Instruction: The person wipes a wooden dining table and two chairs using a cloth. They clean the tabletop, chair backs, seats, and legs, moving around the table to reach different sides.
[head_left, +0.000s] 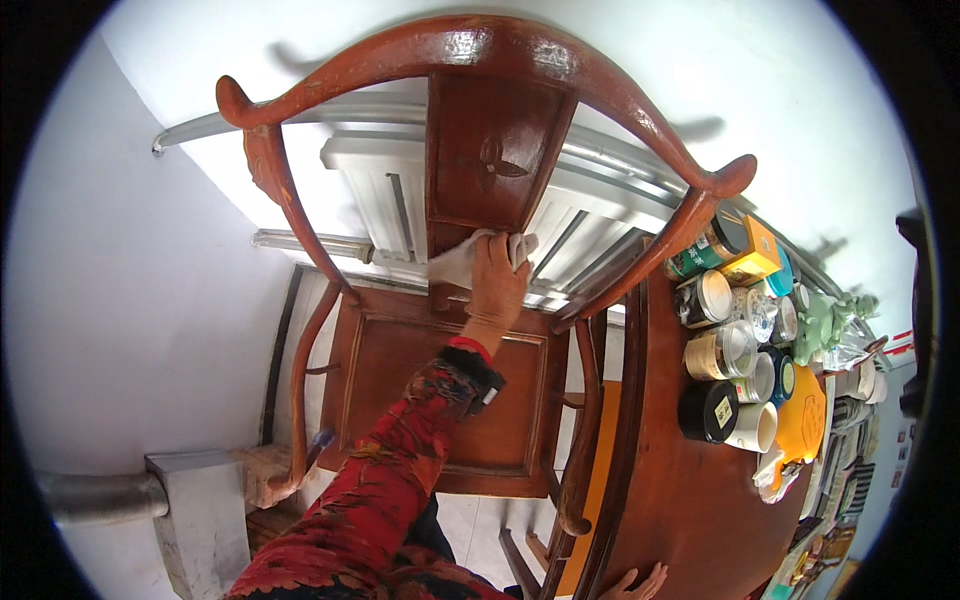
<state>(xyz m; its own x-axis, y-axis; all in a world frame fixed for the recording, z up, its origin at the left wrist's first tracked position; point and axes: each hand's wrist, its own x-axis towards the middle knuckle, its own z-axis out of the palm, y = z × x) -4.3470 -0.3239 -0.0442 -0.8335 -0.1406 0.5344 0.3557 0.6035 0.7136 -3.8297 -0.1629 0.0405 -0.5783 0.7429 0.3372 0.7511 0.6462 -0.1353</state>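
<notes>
A dark red wooden armchair (450, 390) with a curved top rail and carved back splat (495, 161) stands before me. My left hand (496, 281), at the end of a red patterned sleeve, grips a bunched whitish cloth (454, 262). It presses the cloth against the lower part of the splat, just above the seat. Part of the cloth is hidden under my fingers. At the bottom edge, my right hand (637, 583) lies on the reddish-brown wooden tabletop (675, 510), fingers apart and holding nothing; the picture's rim cuts it off.
Behind the chair are a white radiator (382, 187) and metal pipes (202, 131). Several jars (720, 349), a white cup (752, 427), an orange bag (802, 412) and a green figurine (817, 322) crowd the table. A grey boxed duct (199, 517) stands at lower left.
</notes>
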